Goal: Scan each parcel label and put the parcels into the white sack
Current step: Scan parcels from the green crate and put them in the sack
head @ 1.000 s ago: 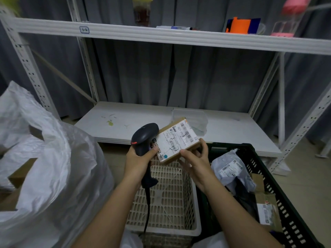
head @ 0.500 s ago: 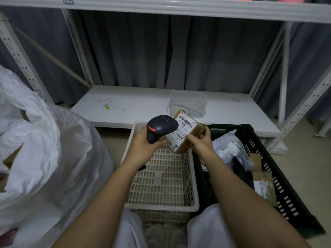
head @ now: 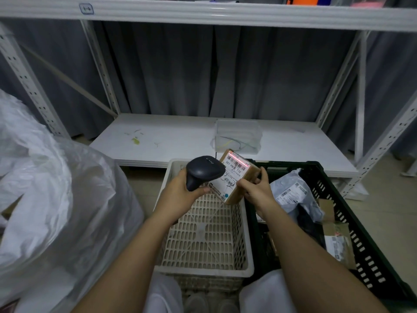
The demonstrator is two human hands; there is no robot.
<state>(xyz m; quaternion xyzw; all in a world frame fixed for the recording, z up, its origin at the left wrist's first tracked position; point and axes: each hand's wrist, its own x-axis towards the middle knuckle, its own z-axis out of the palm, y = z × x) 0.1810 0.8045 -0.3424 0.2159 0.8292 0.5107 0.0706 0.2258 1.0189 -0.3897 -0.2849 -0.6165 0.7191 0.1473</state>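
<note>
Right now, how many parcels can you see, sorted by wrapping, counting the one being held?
Brown cardboard boxes: 3, one held in the right hand under the scanner's red line, two in the dark crate.
Grey plastic mailer bags: 1, in the crate.
Total: 4 visible; others may be hidden.

Left hand (head: 180, 193) grips black scanner (head: 204, 171), red beam across label of cardboard parcel (head: 234, 177) held by right hand (head: 256, 190), above beige basket (head: 203, 233); white sack (head: 56, 199) left; black crate (head: 338, 222) with parcels right
</note>
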